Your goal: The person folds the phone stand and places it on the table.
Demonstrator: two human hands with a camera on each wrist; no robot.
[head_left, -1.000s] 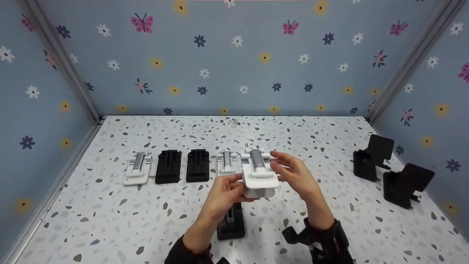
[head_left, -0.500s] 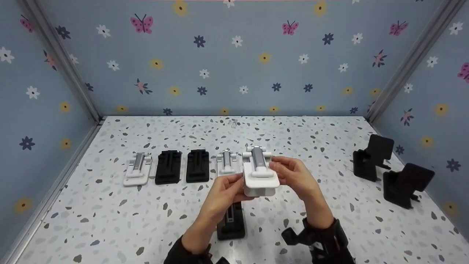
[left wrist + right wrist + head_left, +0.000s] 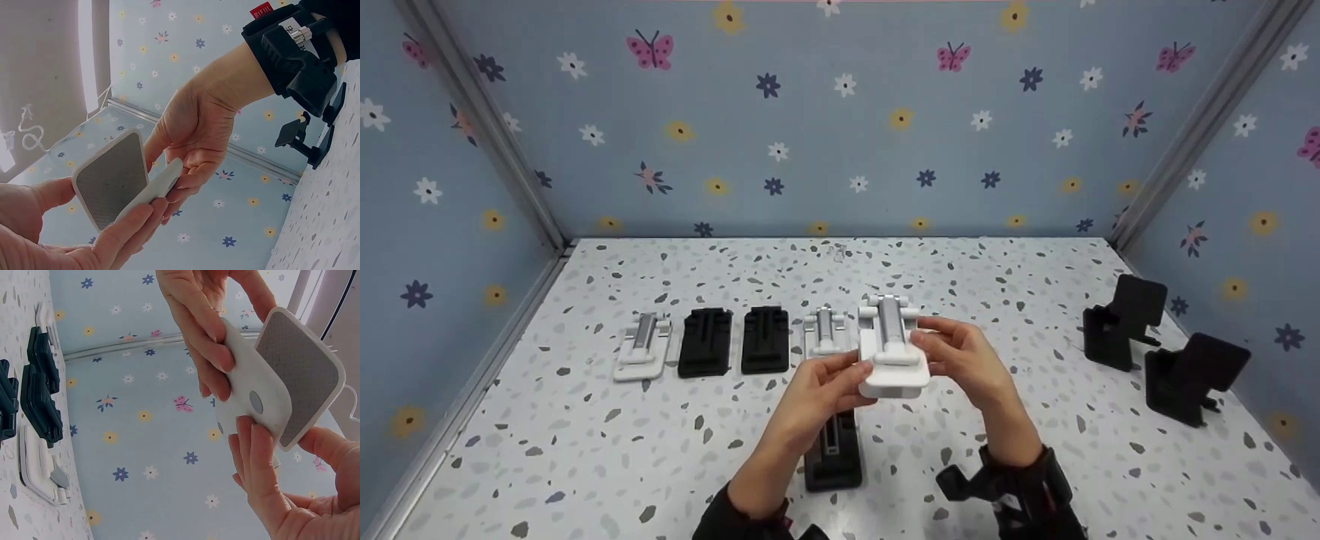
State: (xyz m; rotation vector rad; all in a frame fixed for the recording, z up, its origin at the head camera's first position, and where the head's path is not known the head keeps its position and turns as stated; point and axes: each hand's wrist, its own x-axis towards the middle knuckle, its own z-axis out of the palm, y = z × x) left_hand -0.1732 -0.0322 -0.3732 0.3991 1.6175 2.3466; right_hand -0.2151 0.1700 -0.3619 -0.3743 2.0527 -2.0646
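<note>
Both hands hold a white folding phone stand (image 3: 894, 341) above the table, its grey arm facing up in the head view. My left hand (image 3: 817, 390) grips its left side, with the thumb at the edge of the upper plate. On the right side, my right hand (image 3: 967, 360) pinches it between thumb and fingers. In the left wrist view, the stand's grey-padded plate (image 3: 112, 180) and its white base (image 3: 152, 188) stand apart at an angle. A round grey pad shows on the base (image 3: 256, 382) in the right wrist view.
Folded stands lie in a row behind the hands: white (image 3: 641, 349), black (image 3: 705, 341), black (image 3: 765, 339) and white (image 3: 824, 334). Another black stand (image 3: 834, 457) lies below the left hand, partly covered. Two unfolded black stands (image 3: 1123, 322) (image 3: 1196, 379) are at the right.
The right hand's fingers have come in and taken hold of the white phone stand. The stand has tilted and risen slightly, and the left thumb has moved onto its plate edge.
</note>
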